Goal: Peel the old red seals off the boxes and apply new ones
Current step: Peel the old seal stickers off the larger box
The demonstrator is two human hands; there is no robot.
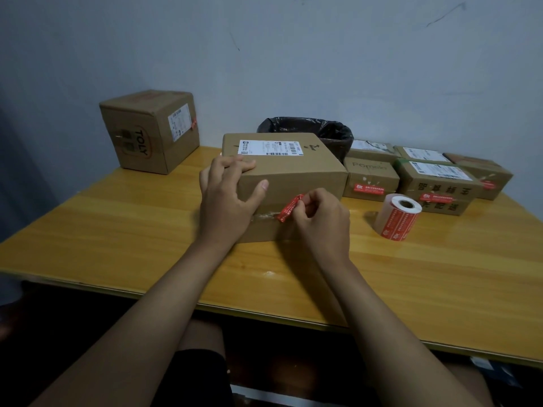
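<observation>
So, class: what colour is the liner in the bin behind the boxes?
Black; the bin liner shows in the head view.

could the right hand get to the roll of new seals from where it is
Probably yes. The roll of seals stands just right of the right hand with bare table between, but that hand pinches the old red seal and must drop it first.

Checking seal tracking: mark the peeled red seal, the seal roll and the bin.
peeled red seal (289, 209): head view, on its lifted middle.
seal roll (396, 221): head view, on its red outer wrap.
bin (338, 133): head view, on the black liner's right rim.
</observation>
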